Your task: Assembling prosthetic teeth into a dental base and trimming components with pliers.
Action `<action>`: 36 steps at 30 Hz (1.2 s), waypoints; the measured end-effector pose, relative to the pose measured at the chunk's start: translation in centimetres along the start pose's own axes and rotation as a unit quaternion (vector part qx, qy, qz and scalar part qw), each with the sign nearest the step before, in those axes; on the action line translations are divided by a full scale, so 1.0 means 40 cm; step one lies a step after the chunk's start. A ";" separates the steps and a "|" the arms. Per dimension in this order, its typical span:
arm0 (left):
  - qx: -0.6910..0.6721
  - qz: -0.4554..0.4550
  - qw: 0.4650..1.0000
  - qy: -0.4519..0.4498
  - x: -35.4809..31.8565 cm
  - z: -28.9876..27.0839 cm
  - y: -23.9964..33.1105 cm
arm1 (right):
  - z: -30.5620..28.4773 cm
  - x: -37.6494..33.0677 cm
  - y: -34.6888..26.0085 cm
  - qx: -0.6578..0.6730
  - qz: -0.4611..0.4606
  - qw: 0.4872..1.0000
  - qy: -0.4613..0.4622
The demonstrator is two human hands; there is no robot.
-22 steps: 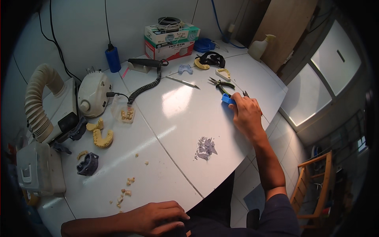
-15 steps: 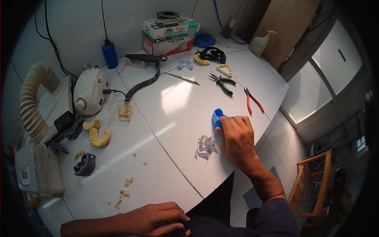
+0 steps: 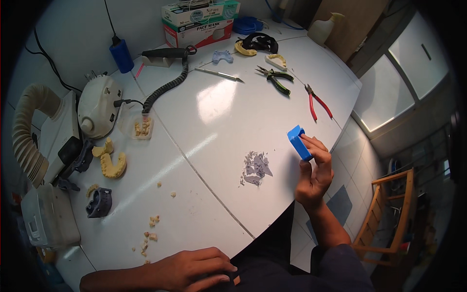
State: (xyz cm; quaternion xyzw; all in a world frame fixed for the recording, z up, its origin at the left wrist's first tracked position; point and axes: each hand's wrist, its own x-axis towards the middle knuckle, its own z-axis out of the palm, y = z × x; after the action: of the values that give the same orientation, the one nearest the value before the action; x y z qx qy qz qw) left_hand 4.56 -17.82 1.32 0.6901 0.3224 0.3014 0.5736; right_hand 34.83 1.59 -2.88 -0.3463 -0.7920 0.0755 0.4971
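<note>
My right hand [image 3: 315, 173] pinches a small boxy blue plastic piece [image 3: 299, 142] between thumb and fingers, raised above the table's right edge; its exact kind is unclear. To its left lies a heap of grey flakes and crumbs [image 3: 256, 168] on the white tabletop, apart from the hand. My left hand [image 3: 202, 267] rests at the near table edge with its fingers loosely stretched, holding nothing that I can see. Several small tooth-coloured pieces [image 3: 153, 237] are scattered just beyond the left forearm.
Red-handled cutters [image 3: 318, 103], green-and-black pliers [image 3: 276, 80] and a thin knife [image 3: 220, 74] lie farther back. At left are a yellow dental model [image 3: 114, 166], a dark grey dental model [image 3: 99, 203], a tub of teeth [image 3: 142, 126] and a white machine [image 3: 99, 106] with a hose.
My right hand has lifted the blue piece off the grey crumbs' side, moving right and turning palm inward. The view has shifted slightly; the left hand stays in place.
</note>
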 end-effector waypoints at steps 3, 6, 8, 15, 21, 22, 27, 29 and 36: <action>0.003 0.007 1.000 -0.002 0.002 0.004 0.005 | -0.004 -0.022 0.017 0.018 -0.015 0.999 0.026; 0.014 0.013 1.000 0.001 0.009 0.009 0.008 | 0.000 -0.020 0.025 0.023 -0.012 0.999 0.025; 0.022 0.021 0.999 -0.009 0.013 0.008 0.006 | 0.002 -0.025 0.031 0.027 -0.020 0.999 0.026; 0.026 -0.014 0.998 -0.062 0.021 -0.002 0.011 | -0.005 -0.022 0.035 0.029 -0.025 0.999 0.020; 0.095 0.001 0.994 -0.054 0.055 0.002 0.011 | -0.001 -0.012 0.044 0.024 -0.037 0.999 0.029; 0.105 -0.001 0.993 -0.055 0.056 0.005 0.015 | 0.004 -0.007 0.046 0.028 -0.048 0.997 0.054; 0.193 0.030 0.981 0.010 0.046 0.043 0.011 | 0.018 0.003 0.029 0.018 -0.039 0.995 0.092; 0.313 0.082 0.945 0.047 0.041 0.056 -0.001 | 0.021 0.000 0.029 0.024 -0.041 0.993 0.110; 0.490 0.060 0.868 0.054 0.109 0.088 0.019 | 0.038 -0.012 0.029 0.044 0.001 0.990 0.137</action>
State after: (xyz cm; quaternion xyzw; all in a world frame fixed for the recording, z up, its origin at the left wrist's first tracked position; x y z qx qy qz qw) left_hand 10.08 -16.57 1.69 0.8832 0.4170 0.1752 0.1240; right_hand 34.25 2.49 -4.52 -0.3323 -0.7121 0.0624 0.6153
